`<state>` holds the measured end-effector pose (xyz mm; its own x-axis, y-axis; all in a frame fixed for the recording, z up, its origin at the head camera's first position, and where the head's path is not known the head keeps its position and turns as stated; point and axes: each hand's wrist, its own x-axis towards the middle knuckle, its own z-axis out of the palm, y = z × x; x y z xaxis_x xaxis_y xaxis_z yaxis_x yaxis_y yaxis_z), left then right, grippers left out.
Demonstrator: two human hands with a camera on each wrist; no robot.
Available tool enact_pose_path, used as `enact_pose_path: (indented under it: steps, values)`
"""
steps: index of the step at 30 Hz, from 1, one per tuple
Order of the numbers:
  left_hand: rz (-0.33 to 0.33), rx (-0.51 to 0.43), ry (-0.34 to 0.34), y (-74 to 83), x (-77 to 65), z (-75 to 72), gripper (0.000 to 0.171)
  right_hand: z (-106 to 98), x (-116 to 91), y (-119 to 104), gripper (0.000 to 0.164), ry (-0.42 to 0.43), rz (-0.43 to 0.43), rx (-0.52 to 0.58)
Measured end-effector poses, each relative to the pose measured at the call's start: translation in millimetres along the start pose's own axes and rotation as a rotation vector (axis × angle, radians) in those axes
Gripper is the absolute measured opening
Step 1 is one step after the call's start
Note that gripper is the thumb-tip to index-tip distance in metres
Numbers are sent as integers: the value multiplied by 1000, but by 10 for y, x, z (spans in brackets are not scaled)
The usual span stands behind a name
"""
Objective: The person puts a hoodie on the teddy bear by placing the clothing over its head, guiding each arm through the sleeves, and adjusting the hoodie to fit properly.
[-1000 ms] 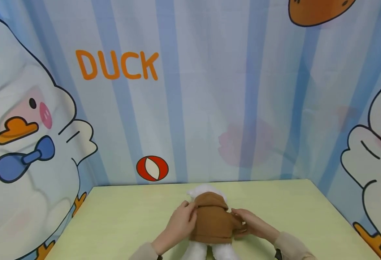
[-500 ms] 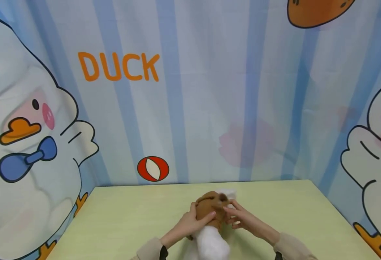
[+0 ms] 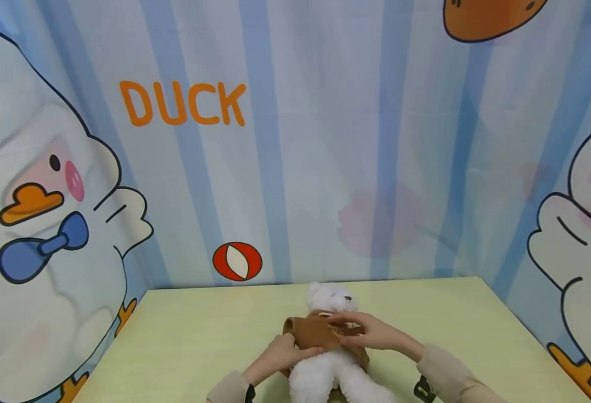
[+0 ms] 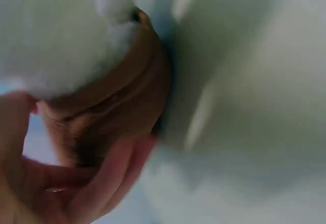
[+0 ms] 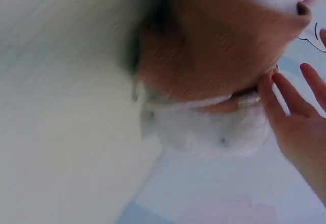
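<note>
A white plush bear (image 3: 312, 376) in a brown jacket (image 3: 309, 331) lies face up on the table, head away from me and legs toward me. My left hand (image 3: 281, 354) grips the bear's side at the jacket hem, thumb over the front. In the left wrist view its fingers curl round the brown cloth (image 4: 122, 94), beside the white fur. My right hand (image 3: 376, 332) is over the jacket's chest. Seen from the right wrist, its fingers (image 5: 293, 102) are spread and nearly straight, with a fingertip right at the jacket's edge near the collar.
The pale yellow-green tabletop (image 3: 214, 319) reaches back to a striped blue curtain (image 3: 315, 168) printed with ducks and lettering. A dark band (image 3: 424, 388) shows at the right sleeve cuff.
The bear has been turned from back-up, through its side, to face up. My left hand has kept hold of its side. The right hand has moved from the bear's right side onto its chest.
</note>
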<state>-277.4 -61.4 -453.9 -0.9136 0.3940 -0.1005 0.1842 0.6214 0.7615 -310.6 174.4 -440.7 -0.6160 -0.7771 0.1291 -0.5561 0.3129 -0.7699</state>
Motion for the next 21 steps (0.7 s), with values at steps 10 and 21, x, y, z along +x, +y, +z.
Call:
enact_pose_path:
  steps: [10, 21]
  values:
    - [331, 385, 2, -86, -34, -126, 56, 376, -271, 45, 40, 301, 58, -503]
    - [410, -152, 106, -348, 170, 126, 17, 315, -201, 196, 28, 498, -242, -445]
